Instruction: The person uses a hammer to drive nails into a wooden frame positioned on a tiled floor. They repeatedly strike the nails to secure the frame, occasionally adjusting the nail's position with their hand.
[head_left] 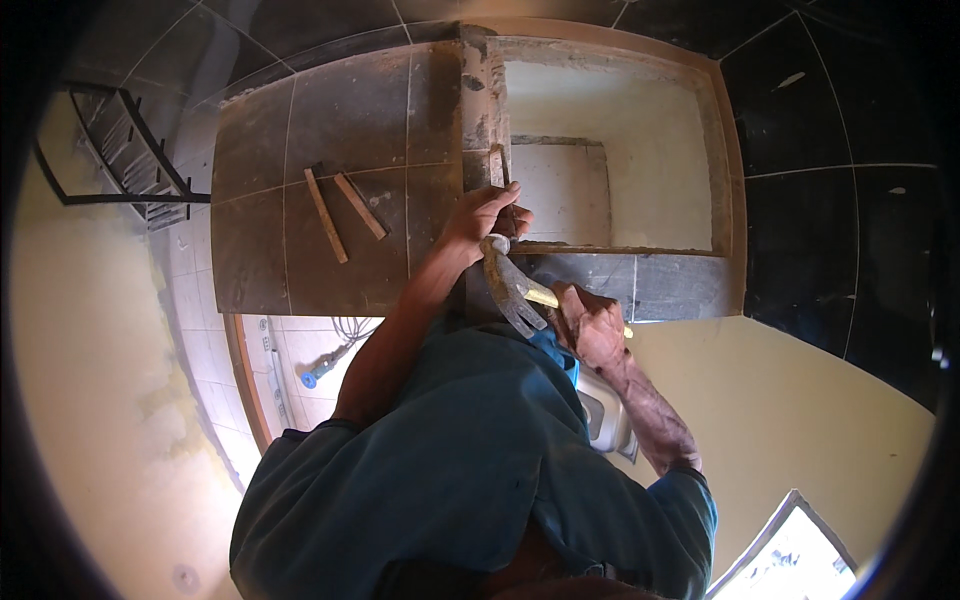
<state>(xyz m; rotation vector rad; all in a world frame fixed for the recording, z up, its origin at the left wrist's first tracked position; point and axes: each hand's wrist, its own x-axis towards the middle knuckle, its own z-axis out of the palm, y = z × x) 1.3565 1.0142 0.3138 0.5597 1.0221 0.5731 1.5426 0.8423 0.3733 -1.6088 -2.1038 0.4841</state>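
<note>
My right hand is wrapped round the yellow handle of a claw hammer. The worn grey claw points down toward my shirt, and the hammer's striking end is right beside the lower side of my left hand. That left hand is closed round a narrow strip, whose pale end sticks out beyond my fingers along the rough left edge of the counter opening. Its lower part is hidden by my fingers, and I cannot make out its material.
Two narrow brown strips lie on the dark tiled counter. Right of my left hand is a rectangular opening with rough edges. A blue-ended tool with a cable lies below left. A black metal rack stands far left.
</note>
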